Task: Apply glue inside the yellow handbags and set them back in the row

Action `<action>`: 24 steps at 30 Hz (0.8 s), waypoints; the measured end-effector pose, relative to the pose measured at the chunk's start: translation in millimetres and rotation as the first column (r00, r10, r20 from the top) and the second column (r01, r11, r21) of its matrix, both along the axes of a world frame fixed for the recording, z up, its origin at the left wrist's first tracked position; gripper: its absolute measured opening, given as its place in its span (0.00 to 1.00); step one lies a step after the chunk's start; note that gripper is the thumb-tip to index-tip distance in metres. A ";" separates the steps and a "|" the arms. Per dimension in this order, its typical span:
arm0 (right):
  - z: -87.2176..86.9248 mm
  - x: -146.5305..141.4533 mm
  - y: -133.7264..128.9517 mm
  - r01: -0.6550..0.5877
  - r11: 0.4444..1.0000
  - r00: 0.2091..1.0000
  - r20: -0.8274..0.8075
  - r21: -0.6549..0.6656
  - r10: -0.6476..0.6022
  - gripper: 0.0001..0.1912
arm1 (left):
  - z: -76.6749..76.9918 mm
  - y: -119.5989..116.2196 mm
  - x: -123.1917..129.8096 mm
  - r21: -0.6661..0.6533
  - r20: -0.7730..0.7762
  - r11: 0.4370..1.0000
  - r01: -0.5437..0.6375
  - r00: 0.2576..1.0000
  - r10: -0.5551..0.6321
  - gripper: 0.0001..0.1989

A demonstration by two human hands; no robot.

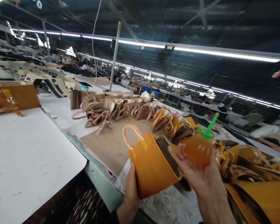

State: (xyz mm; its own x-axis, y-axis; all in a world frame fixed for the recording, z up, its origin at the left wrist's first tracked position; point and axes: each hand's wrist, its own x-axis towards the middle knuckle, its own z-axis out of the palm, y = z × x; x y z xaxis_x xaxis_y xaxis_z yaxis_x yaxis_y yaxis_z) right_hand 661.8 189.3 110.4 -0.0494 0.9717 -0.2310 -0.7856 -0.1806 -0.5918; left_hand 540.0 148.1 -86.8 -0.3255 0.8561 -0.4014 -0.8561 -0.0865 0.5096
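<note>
A mustard-yellow handbag with a plastic-wrapped loop handle is tilted in front of me. My left hand grips its left edge, the thumb along the side and the other fingers hidden behind. Resting in the upturned palm of my right hand is a round squeeze bottle of amber liquid, topped by a green cap and nozzle. The right fingertips reach toward the bag's dark open side; whether they touch it I cannot tell.
Brown handbags stand in a row on the table beyond. More yellow bags are piled at the right. Another yellow bag sits on the white table at left. A gap separates the tables. A metal pole rises behind.
</note>
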 end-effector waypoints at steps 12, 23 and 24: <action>-25.2 21.3 -15.6 -0.048 0.996 0.997 0.057 -0.078 0.053 0.21 | 42.6 -109.4 -96.4 -0.522 -0.705 0.452 0.723 -0.066 -0.707 0.13; -12.3 -14.0 -37.1 -0.075 0.990 0.995 0.049 -0.120 0.082 0.24 | 188.2 -4.2 -87.5 -0.273 -0.961 0.591 0.759 -0.197 -0.191 0.13; -13.1 -13.6 -38.3 -0.063 0.991 0.997 0.045 -0.118 0.069 0.23 | 183.3 4.7 -87.3 -0.359 -0.932 0.482 0.799 -0.283 -0.225 0.14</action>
State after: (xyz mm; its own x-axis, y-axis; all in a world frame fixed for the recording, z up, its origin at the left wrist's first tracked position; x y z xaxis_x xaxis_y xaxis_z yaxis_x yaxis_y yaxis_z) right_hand 648.2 151.0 97.3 -0.0984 0.9331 -0.3458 -0.7404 -0.3009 -0.6011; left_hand 452.7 152.8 96.5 0.5638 0.8256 -0.0216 0.4434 -0.2805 0.8513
